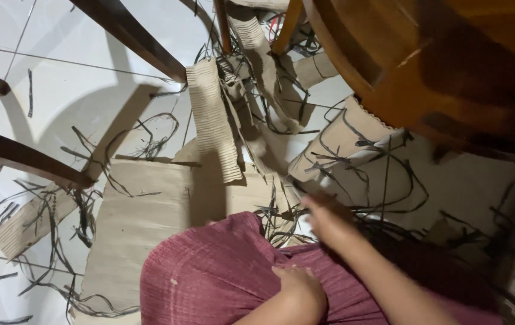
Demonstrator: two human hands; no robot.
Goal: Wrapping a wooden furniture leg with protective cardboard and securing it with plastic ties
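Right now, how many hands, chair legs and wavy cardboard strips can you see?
Hands: 2, left hand on the red cloth, right hand by the dark strands
Dark chair legs: 3
Wavy cardboard strips: 2
Total: 7

Maroon pleated skirt (pixel 221 277), tan ribbed cardboard strip (pixel 212 123), black thin strips (pixel 383 180), white tiled floor (pixel 71 90), brown wooden table (pixel 450 66)

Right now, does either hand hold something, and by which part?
The left hand holds nothing; it rests on the red cloth over the lap. The right hand reaches among the dark strips on the cardboard, but it is blurred, so a hold cannot be told.
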